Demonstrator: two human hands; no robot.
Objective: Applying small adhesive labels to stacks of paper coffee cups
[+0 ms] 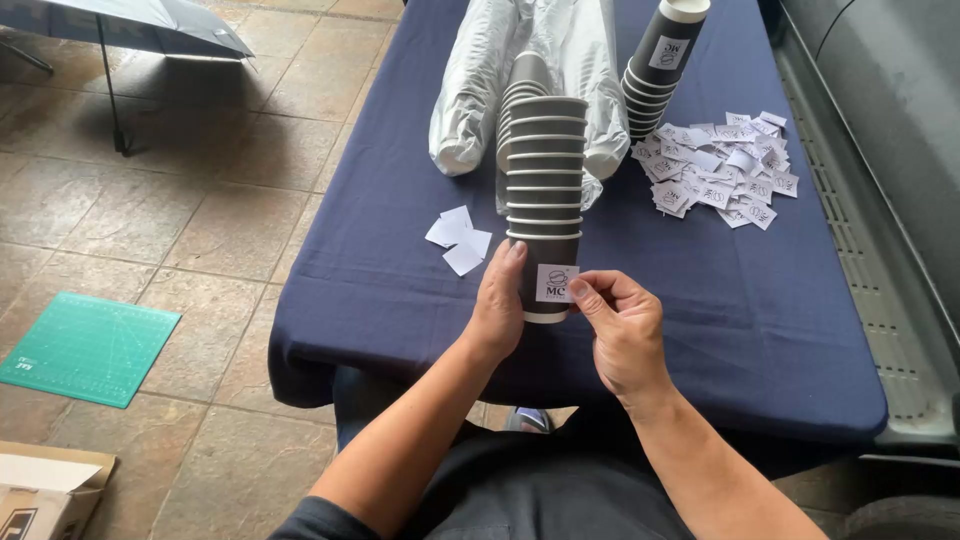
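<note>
The person sits at a table (pixel 400 300) covered with a dark blue cloth and holds a stack of dark grey paper cups (pixel 545 190) that lies tilted, with the open rims pointing away from the body. The left hand (pixel 497 305) grasps the lowest cup of this stack from its left side, the fingers curled around the wall and the thumb up near the rim above. The right hand (pixel 622 325) is at the right side of the same cup; its thumb and forefinger pinch the edge of a small white square sticker (pixel 556 283), which lies flat on the cup wall, so this hand is closed on the sticker and touches the cup. Just left of the stack, a few blank white paper pieces (pixel 458 240) lie on the cloth. Further away on the table there are two long clear plastic sleeves (pixel 470 90), one partly behind the stack. At the right a second stack of grey cups (pixel 660 60) leans, and near it a heap of small white stickers (pixel 715 175) is spread out. On the tiled floor at the left are a green cutting mat (pixel 88 347), a cardboard box (pixel 45 495) and an open umbrella (pixel 120 25).
</note>
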